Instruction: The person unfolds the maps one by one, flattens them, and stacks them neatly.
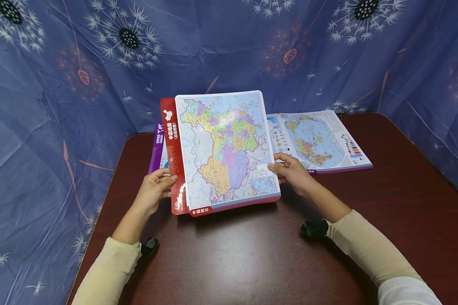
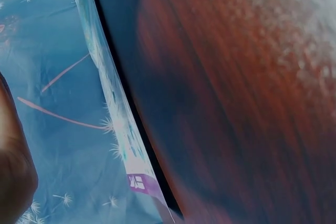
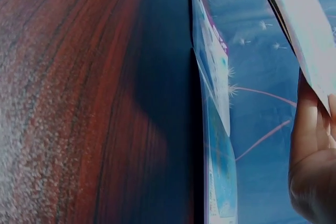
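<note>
head view: red map booklet [image 1: 225,163] up off the table [image 1: 240,250], tilted, above the stretch from the far left corner to the middle of the far edge. pinched at both sides: left hand [image 1: 152,188] on the red strip [image 1: 175,156] at the left border, right hand [image 1: 291,171] low on the right border, thumbs in front. right wrist view: fingers [image 3: 304,124] behind the sheets.

handling, as a guess: light, thin stacked card, springy rather than floppy. glossy (strong glare on the upper part of the map), so probably slippery, layer on layer too. not fragile as such, but likely to crease at corners. best to take hold at both side borders, catching every layer at once; avoid pinching only the top sheet.

hard to make out: purple-edged booklet [image 1: 316,140] along the far edge, partly covered by the red one; can't tell if joined to the purple strip [image 1: 157,148] near the far left corner. left fingertips, back face and layer count hidden. small print unreadable. left wrist view: just a cut-off slice of hand, no check of grip there.
</note>
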